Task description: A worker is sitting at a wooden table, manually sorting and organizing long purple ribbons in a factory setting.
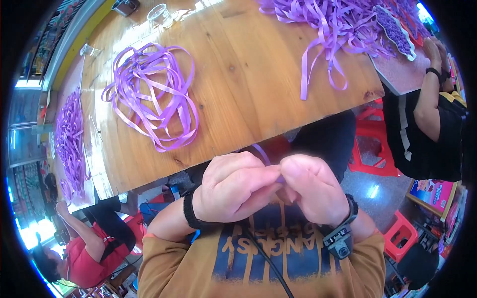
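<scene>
My left hand (231, 187) and my right hand (318, 186) meet in front of my chest, just off the table's near edge. Both are closed in a pinch, thumbs and fingertips almost touching. Between them is a purple lanyard strap (261, 153); a short flat length of it rises behind the fingers toward the table. The fingers hide most of the pinched part, and any small piece there cannot be made out. Nearest on the table, to the left, lies a looped bundle of purple lanyard straps (191, 119).
A big heap of purple straps (338, 25) covers the far right. Beside it stands a white tray (413, 55) of small purple pieces. Clear plastic cups (160, 15) sit at the far left. Co-workers sit left (92, 248) and right (422, 129), near red stools (401, 236).
</scene>
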Action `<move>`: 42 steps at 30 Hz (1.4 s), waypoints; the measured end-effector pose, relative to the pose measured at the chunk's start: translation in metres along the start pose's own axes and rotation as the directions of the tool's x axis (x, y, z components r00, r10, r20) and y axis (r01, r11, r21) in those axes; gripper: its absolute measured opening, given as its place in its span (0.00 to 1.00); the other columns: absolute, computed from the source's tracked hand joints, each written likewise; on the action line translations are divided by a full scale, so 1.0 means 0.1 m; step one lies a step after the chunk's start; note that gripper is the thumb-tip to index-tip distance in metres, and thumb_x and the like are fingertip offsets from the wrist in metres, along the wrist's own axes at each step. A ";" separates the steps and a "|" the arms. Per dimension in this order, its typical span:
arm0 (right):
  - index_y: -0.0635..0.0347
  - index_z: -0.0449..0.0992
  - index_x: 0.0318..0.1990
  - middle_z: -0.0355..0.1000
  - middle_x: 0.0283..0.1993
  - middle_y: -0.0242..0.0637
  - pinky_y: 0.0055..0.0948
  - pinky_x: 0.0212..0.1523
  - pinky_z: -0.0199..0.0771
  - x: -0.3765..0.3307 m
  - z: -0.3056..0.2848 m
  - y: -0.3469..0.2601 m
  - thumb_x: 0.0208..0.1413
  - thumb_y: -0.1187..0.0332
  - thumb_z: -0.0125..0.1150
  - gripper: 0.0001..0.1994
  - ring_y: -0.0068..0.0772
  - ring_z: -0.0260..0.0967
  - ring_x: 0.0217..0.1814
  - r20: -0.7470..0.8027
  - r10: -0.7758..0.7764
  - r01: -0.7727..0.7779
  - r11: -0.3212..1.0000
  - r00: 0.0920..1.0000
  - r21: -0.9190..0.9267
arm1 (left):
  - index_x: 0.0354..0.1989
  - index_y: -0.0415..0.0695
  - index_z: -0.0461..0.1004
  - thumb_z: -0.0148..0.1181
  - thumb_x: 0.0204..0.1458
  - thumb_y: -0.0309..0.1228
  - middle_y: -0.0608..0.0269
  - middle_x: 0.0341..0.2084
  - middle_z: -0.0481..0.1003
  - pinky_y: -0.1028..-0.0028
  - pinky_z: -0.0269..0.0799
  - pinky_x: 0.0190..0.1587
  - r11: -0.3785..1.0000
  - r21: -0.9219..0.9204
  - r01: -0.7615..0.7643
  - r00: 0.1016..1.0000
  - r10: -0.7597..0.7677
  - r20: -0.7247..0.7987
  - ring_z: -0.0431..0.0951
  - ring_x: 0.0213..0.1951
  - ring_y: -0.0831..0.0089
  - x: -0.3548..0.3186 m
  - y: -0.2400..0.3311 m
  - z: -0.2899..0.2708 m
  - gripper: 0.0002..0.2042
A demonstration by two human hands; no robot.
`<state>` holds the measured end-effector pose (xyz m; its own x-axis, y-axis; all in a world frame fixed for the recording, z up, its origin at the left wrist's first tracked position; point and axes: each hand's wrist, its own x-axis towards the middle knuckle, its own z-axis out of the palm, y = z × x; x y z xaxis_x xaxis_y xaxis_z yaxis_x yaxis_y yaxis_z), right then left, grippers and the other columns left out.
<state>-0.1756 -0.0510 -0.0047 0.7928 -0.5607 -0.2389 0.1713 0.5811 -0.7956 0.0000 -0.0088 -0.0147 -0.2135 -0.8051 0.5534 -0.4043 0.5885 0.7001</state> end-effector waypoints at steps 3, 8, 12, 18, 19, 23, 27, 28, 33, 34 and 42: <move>0.64 0.68 0.31 0.61 0.24 0.26 0.17 0.27 0.56 0.01 0.03 -0.07 0.61 0.60 0.43 0.16 0.14 0.55 0.26 -0.027 0.036 -0.036 0.999 0.999 -0.012 | 0.35 0.39 0.70 0.62 0.42 0.22 0.62 0.21 0.69 0.79 0.60 0.22 0.983 -0.113 0.145 0.989 -0.141 0.047 0.67 0.20 0.74 0.04 0.01 -0.07 0.11; 0.71 0.65 0.48 0.63 0.23 0.26 0.12 0.23 0.54 -0.05 0.02 -0.32 0.54 0.66 0.50 0.19 0.11 0.55 0.22 -0.198 -0.015 -0.023 0.982 0.980 -0.186 | 0.44 0.34 0.63 0.58 0.48 0.30 0.64 0.22 0.65 0.81 0.61 0.22 0.515 -0.720 0.465 0.764 -0.644 0.033 0.65 0.21 0.79 -0.05 0.11 -0.23 0.18; 0.70 0.62 0.51 0.61 0.20 0.25 0.12 0.20 0.53 -0.16 -0.33 -0.42 0.52 0.73 0.54 0.19 0.11 0.55 0.19 -0.248 -0.245 0.193 0.957 0.937 -0.215 | 0.48 0.33 0.63 0.57 0.47 0.26 0.66 0.21 0.67 0.79 0.65 0.24 0.400 -0.880 0.257 0.771 -0.634 -0.063 0.67 0.19 0.80 -0.07 0.05 -0.44 0.19; 0.69 0.62 0.51 0.57 0.16 0.25 0.18 0.18 0.58 -0.10 -0.66 -0.51 0.54 0.68 0.52 0.19 0.19 0.57 0.18 -0.243 -0.527 0.541 0.841 0.815 -0.011 | 0.47 0.34 0.63 0.54 0.48 0.28 0.66 0.18 0.65 0.75 0.67 0.24 0.412 -0.902 0.125 0.755 -0.630 -0.183 0.65 0.17 0.77 -0.12 -0.02 -0.89 0.18; 0.69 0.62 0.50 0.57 0.17 0.26 0.21 0.20 0.60 -0.06 -0.64 -0.50 0.55 0.68 0.51 0.18 0.21 0.58 0.19 -0.268 -0.533 0.554 0.833 0.803 0.003 | 0.47 0.35 0.63 0.53 0.49 0.28 0.67 0.18 0.64 0.75 0.67 0.24 0.458 -0.882 0.113 0.749 -0.622 -0.227 0.65 0.18 0.77 -0.09 -0.02 -0.94 0.18; 0.69 0.55 0.57 0.66 0.41 0.40 0.32 0.49 0.61 0.13 -0.51 -0.44 0.54 0.63 0.51 0.26 0.36 0.64 0.46 -0.163 -0.511 0.521 0.853 0.844 0.024 | 0.49 0.35 0.61 0.49 0.51 0.27 0.65 0.25 0.67 0.74 0.67 0.33 0.581 -0.810 0.079 0.711 -0.603 -0.363 0.69 0.28 0.73 0.02 -0.12 -1.31 0.17; 0.70 0.49 0.61 0.50 0.64 0.47 0.34 0.61 0.49 0.18 -0.46 -0.39 0.49 0.65 0.53 0.33 0.39 0.50 0.65 -0.129 -0.351 0.313 0.918 0.928 -0.245 | 0.54 0.34 0.57 0.51 0.53 0.32 0.56 0.40 0.70 0.72 0.65 0.45 0.824 -0.346 0.449 0.557 -0.561 -0.612 0.71 0.40 0.68 0.00 -0.28 -1.59 0.23; 0.70 0.51 0.60 0.50 0.65 0.47 0.33 0.60 0.51 0.17 -0.45 -0.38 0.48 0.67 0.53 0.32 0.39 0.52 0.64 -0.167 -0.330 0.273 0.917 0.929 -0.291 | 0.56 0.34 0.57 0.52 0.53 0.34 0.53 0.43 0.70 0.71 0.66 0.45 0.720 0.046 0.692 0.529 -0.463 -0.711 0.72 0.40 0.66 0.02 -0.31 -1.60 0.25; 0.68 0.59 0.56 0.52 0.63 0.42 0.22 0.45 0.60 0.13 -0.50 -0.37 0.48 0.72 0.54 0.26 0.25 0.62 0.46 -0.295 -0.322 0.185 0.893 0.899 -0.410 | 0.49 0.38 0.68 0.57 0.49 0.32 0.52 0.31 0.75 0.72 0.70 0.37 0.222 0.470 0.855 0.508 -0.545 -0.667 0.75 0.33 0.67 -0.09 -0.13 -1.44 0.19; 0.67 0.61 0.55 0.54 0.62 0.40 0.18 0.39 0.62 0.15 -0.51 -0.37 0.48 0.74 0.54 0.24 0.19 0.63 0.39 -0.329 -0.339 0.100 0.815 0.882 -0.570 | 0.49 0.38 0.68 0.57 0.49 0.32 0.52 0.31 0.75 0.72 0.70 0.37 0.239 0.475 0.847 0.521 -0.553 -0.650 0.75 0.33 0.67 -0.08 -0.10 -1.33 0.19; 0.64 0.71 0.46 0.65 0.53 0.47 0.27 0.38 0.69 0.20 -0.45 -0.26 0.48 0.68 0.60 0.17 0.34 0.69 0.35 0.049 -0.294 0.161 0.370 0.955 -0.915 | 0.42 0.38 0.70 0.58 0.46 0.30 0.52 0.31 0.74 0.70 0.70 0.33 0.859 0.296 0.417 0.882 -0.462 0.097 0.76 0.31 0.63 0.34 -0.01 -0.42 0.14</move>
<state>-0.1902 -0.1043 -0.0135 0.7353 -0.6769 0.0330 -0.3445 -0.4153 -0.8419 0.0307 -0.0338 0.0226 -0.0877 -0.9888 0.1211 -0.7000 0.1477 0.6987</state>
